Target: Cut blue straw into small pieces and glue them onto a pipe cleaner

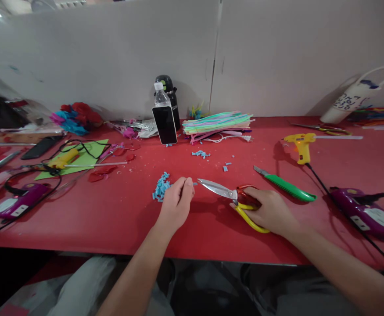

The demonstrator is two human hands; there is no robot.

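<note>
My left hand (178,199) is closed in a pinch just right of a pile of small blue pieces (161,187). A short blue bit (195,184) shows at its fingertips, beside the scissor tips. My right hand (270,210) is wrapped round the red and yellow handles of a pair of scissors (220,189). The blades point left toward my left hand and look nearly closed. More small blue pieces (200,154) lie farther back on the red table (139,228), with a few others (225,167) to their right.
A green cutter (290,187), yellow glue gun (302,147) and purple power strip (364,213) lie right. Behind stand a phone (164,125), a bottle (161,96) and pipe cleaners (216,123). Another glue gun (63,159) and purple strip (20,202) are left.
</note>
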